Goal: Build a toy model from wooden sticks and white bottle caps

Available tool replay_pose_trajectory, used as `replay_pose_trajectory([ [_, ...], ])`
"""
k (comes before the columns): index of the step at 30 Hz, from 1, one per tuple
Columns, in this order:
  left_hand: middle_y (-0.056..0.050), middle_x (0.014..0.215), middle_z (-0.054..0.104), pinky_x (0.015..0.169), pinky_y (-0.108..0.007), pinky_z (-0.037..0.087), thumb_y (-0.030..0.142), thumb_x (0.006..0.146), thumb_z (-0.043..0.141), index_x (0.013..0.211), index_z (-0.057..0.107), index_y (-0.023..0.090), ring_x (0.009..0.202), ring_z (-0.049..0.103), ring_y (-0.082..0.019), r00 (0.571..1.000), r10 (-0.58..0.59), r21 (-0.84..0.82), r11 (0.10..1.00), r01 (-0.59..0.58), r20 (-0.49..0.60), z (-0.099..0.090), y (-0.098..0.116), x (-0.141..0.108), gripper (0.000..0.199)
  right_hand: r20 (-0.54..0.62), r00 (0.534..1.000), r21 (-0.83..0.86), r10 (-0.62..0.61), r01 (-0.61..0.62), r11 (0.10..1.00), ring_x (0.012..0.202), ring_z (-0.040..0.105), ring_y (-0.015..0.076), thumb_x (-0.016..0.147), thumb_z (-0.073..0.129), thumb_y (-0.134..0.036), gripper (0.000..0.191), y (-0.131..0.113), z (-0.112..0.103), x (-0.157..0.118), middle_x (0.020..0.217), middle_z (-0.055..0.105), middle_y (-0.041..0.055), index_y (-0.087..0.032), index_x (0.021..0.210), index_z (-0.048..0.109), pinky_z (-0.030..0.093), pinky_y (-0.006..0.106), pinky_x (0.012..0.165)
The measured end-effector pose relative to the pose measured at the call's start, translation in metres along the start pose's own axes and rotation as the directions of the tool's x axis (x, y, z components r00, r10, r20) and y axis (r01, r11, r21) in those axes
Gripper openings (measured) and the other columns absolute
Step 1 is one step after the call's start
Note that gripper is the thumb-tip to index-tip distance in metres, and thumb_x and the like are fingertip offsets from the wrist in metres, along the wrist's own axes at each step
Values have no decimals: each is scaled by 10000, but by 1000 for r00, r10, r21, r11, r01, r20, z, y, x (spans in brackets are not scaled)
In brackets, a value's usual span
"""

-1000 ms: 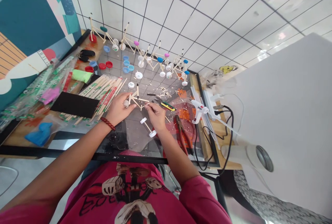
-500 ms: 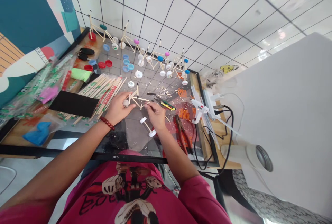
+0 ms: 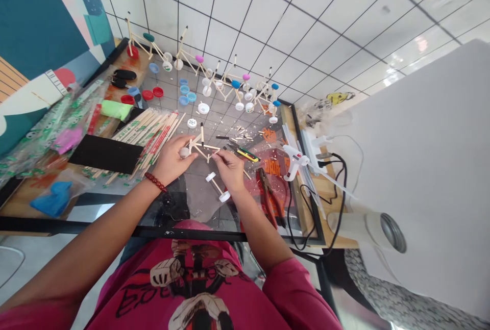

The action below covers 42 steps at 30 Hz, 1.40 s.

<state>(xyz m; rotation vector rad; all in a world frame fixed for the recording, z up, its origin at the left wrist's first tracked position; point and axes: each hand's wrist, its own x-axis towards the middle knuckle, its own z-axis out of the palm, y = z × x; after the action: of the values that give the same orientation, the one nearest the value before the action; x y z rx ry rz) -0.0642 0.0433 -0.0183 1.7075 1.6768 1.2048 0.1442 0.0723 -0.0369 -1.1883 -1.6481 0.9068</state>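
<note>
Between my hands is a small frame of wooden sticks (image 3: 206, 146) with a black-tipped upright and a white bottle-cap wheel (image 3: 184, 152) on its left side. My left hand (image 3: 174, 156) is closed on the frame's left end by that wheel. My right hand (image 3: 229, 168) pinches the frame's right end between thumb and fingertips; the exact contact is hidden. Just below lies a stick axle with a white cap at each end (image 3: 218, 187). Above the frame, two loose white caps, one patterned (image 3: 192, 123) and one plain (image 3: 203, 108), rest on the glass tabletop.
A cutter (image 3: 247, 154), red-handled pliers (image 3: 270, 200) and a white glue gun (image 3: 295, 160) lie to the right, with cables beyond. Chopsticks (image 3: 153, 136) and a black sheet (image 3: 106, 154) are on the left. Several finished stick models with coloured seats (image 3: 236, 84) line the back.
The view has shifted slightly. Both hands keep their hold on the stick frame, and nothing else has visibly moved.
</note>
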Motion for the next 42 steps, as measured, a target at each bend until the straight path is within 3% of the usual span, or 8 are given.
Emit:
replay_pose_trajectory([
  [9, -101, 1388, 744, 1143, -459, 554, 366, 761, 816, 1480, 583, 248, 1299, 697, -315, 994, -107, -142, 984, 108, 17, -3, 4, -4, 765, 13, 1000, -4, -20, 20, 1000, 909, 761, 227, 945, 683, -511, 288, 0, -1, 0, 975, 836, 61, -265, 858, 805, 594, 355, 845],
  [22, -101, 1381, 747, 1159, -465, 539, 340, 739, 834, 1444, 633, 253, 1308, 693, -334, 995, -101, -178, 979, 104, 22, -4, 4, -3, 739, 21, 1000, 6, -8, 8, 1000, 900, 748, 229, 928, 693, -441, 227, -1, -3, -1, 969, 828, 56, -250, 883, 808, 577, 351, 830],
  [29, -100, 1349, 765, 1190, -511, 511, 374, 790, 783, 1242, 757, 235, 1311, 680, -348, 999, -51, -112, 992, 52, 16, -3, -1, -2, 473, 32, 999, -17, 9, -8, 1000, 972, 774, 247, 956, 649, -495, 284, 1, -4, -1, 1017, 837, 74, -264, 905, 807, 602, 379, 882],
  [42, -110, 1347, 767, 1173, -528, 527, 384, 779, 779, 1252, 752, 224, 1291, 691, -350, 999, -37, -90, 995, 38, 8, -1, -3, -2, 500, 19, 1000, 13, 7, -7, 1000, 889, 769, 231, 928, 662, -464, 248, -2, -3, -1, 964, 836, 61, -260, 869, 791, 593, 360, 833],
])
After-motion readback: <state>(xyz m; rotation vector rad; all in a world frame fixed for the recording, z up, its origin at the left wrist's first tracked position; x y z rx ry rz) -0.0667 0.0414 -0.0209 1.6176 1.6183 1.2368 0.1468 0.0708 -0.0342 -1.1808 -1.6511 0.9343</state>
